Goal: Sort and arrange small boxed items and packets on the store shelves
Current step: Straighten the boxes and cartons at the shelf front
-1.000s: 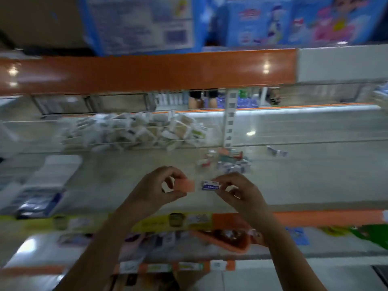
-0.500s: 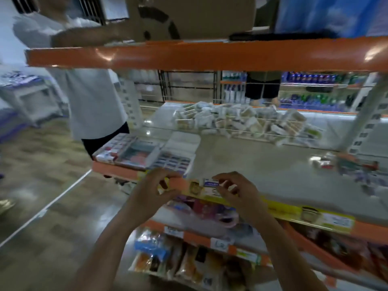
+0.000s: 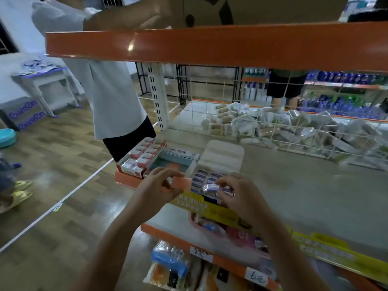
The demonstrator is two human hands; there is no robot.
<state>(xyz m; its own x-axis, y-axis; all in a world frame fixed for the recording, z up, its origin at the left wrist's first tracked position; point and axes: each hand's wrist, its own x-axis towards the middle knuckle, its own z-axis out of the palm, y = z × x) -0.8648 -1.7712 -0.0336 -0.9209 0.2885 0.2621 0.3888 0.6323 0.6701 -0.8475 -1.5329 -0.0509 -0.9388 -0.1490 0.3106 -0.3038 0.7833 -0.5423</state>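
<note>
My left hand (image 3: 156, 189) pinches a small orange boxed item (image 3: 182, 184) over the shelf's front left corner. My right hand (image 3: 239, 196) pinches a small white and blue box (image 3: 211, 187) just above an open white display carton (image 3: 212, 177) filled with several matching blue-labelled boxes. Left of that carton sit a pale blue display box (image 3: 175, 158) and a tray of red and white boxes (image 3: 142, 156), all on the grey shelf (image 3: 294, 185).
A wire basket (image 3: 294, 131) of white packets stands at the shelf's back. An orange shelf edge (image 3: 210, 45) hangs overhead. A person in a white shirt (image 3: 109, 97) stands close at the left end. Packets fill the lower shelves (image 3: 210, 255).
The view swung left from the shelf's middle to its left end. Both hands carried their small boxes along, and my right hand now hovers over the open white carton.
</note>
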